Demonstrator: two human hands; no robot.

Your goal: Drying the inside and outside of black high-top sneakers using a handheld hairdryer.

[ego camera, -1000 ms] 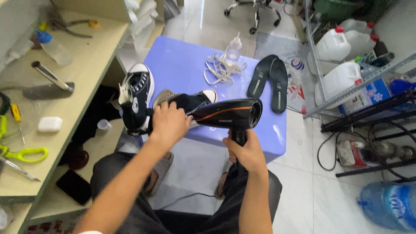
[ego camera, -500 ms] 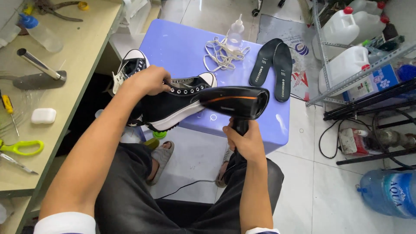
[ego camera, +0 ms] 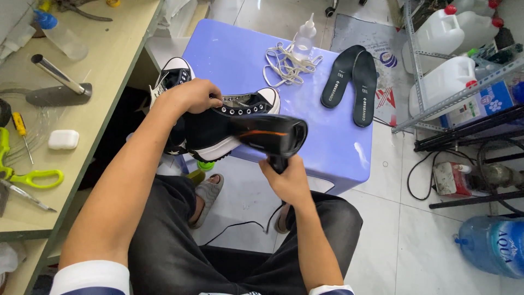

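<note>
My left hand [ego camera: 192,96] grips the ankle opening of a black high-top sneaker [ego camera: 218,128] with a white sole, holding it over the front edge of a blue plastic table [ego camera: 327,136]. My right hand [ego camera: 287,180] holds a black hair dryer [ego camera: 270,134] by its handle, its barrel lying across the sneaker's side. A second black-and-white sneaker [ego camera: 172,76] sits at the table's left edge, behind my left hand. White laces [ego camera: 286,64], a small clear squeeze bottle [ego camera: 304,37] and two black insoles [ego camera: 352,82] lie further back on the table.
A workbench [ego camera: 98,109] on the left carries yellow-green scissors [ego camera: 24,176], a screwdriver [ego camera: 22,134], a small white case [ego camera: 63,139] and a metal stand [ego camera: 57,82]. White jugs [ego camera: 442,82] on a metal rack and a blue water bottle [ego camera: 491,243] stand at the right. The dryer's cord [ego camera: 234,226] trails over the floor.
My left hand has lifted the sneaker and drawn it rightward, closer to the dryer. The dryer has tilted down so its barrel now overlaps the shoe's side.
</note>
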